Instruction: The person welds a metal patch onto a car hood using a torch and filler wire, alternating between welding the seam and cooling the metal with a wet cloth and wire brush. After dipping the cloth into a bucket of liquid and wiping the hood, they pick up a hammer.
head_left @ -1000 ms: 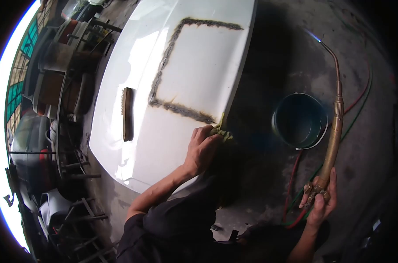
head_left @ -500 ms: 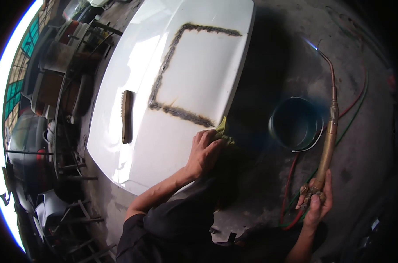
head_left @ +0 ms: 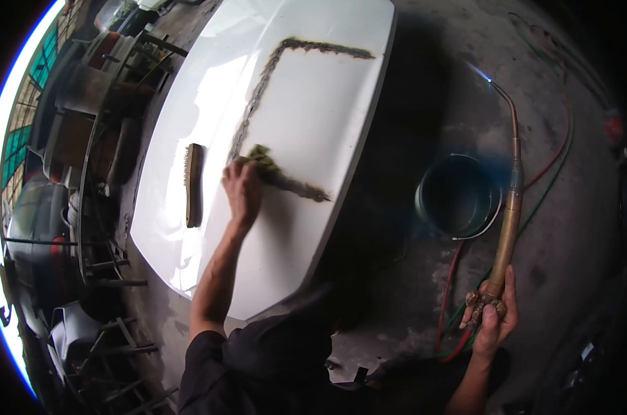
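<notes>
We're seeing a near-black top [head_left: 279, 353], matte cloth, soft folds. Left sleeve [head_left: 203, 353] is short, hem near the elbow, forearm bare below. Left hand [head_left: 243, 188] and right hand [head_left: 497, 325] bare, wrists too. Right side's in shadow; we can't read that sleeve's hem.

Brush [head_left: 194, 185] on panel [head_left: 306, 104], bucket [head_left: 459, 200] right of panel, torch [head_left: 507, 242] right of bucket

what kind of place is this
Probably a car body repair shop: a white body panel with scorched weld-like lines, a lit torch in the right hand, and what looks like a car at the left.
</notes>
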### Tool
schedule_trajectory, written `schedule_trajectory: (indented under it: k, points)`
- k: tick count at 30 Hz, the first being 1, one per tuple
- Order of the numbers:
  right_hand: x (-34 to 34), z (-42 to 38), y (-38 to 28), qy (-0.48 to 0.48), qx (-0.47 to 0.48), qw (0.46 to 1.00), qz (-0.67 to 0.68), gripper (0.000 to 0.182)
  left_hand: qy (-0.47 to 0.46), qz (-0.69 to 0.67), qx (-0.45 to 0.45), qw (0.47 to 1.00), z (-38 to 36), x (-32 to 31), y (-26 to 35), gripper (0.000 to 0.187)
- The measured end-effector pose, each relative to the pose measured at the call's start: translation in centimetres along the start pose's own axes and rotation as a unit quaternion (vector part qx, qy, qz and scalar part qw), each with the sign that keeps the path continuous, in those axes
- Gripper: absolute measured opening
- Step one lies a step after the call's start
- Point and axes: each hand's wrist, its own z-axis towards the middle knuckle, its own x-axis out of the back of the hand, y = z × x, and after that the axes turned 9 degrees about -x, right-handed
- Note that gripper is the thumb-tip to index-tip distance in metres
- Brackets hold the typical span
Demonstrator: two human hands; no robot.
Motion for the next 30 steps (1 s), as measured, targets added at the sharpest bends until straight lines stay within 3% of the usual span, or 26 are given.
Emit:
schedule_trajectory:
  k: [1,3,4,6,7,8,9,11,15,17,19,22,30]
  points:
    - [-0.1,-0.1,0.0,0.012,0.004,1.0,0.001,0.075,0.005,0.042,0.064,0.997,0.8,0.4,-2.7,0.019]
    - [-0.3,0.0,0.3,0.021,0.012,1.0,0.007,0.075,0.002,0.072,0.093,0.993,1.1,0.7,-4.3,0.018]
    - [-0.2,0.0,0.4,0.027,0.009,1.0,0.006,0.075,-0.023,0.048,0.042,0.998,0.4,-0.1,-2.8,0.02]
    - [-0.3,0.0,0.3,0.03,0.005,1.0,0.002,0.075,0.02,-0.072,-0.08,0.994,-1.1,-0.9,4.8,0.037]
    - [-0.6,0.1,0.1,0.036,0.008,0.999,0.003,0.076,-0.076,-0.205,-0.161,0.962,-1.9,-0.7,8.2,0.045]
    - [-0.9,0.1,-0.1,0.04,0.009,0.999,0.001,0.076,-0.104,-0.313,-0.239,0.913,-3.1,-0.9,12.1,0.044]
    - [-0.9,0.2,-0.2,0.031,0.006,1.0,-0.003,0.076,-0.204,-0.385,-0.296,0.85,-4.3,0.1,15.0,0.045]
    - [-0.9,0.2,-0.3,0.02,0.013,1.0,0.0,0.075,-0.245,-0.347,-0.394,0.815,-4.0,4.6,19.5,0.048]
    - [-0.8,0.1,0.0,0.031,0.01,0.999,-0.009,0.075,-0.223,-0.411,-0.368,0.804,-4.8,5.5,19.2,0.051]
    - [-0.6,0.1,0.0,0.017,0.014,1.0,-0.009,0.075,-0.206,-0.42,-0.283,0.837,-4.7,5.4,17.8,0.053]
    - [-0.4,-0.1,0.1,0.021,0.007,1.0,-0.002,0.074,-0.202,-0.425,-0.266,0.842,-4.6,5.5,16.5,0.047]
    - [-0.2,-0.1,0.3,0.019,0.002,1.0,0.004,0.074,-0.14,-0.424,-0.167,0.879,-5.3,5.1,15.4,0.037]
    - [-0.5,0.0,0.1,0.009,0.01,1.0,0.006,0.075,-0.13,-0.407,-0.158,0.89,-5.1,4.9,15.7,0.042]
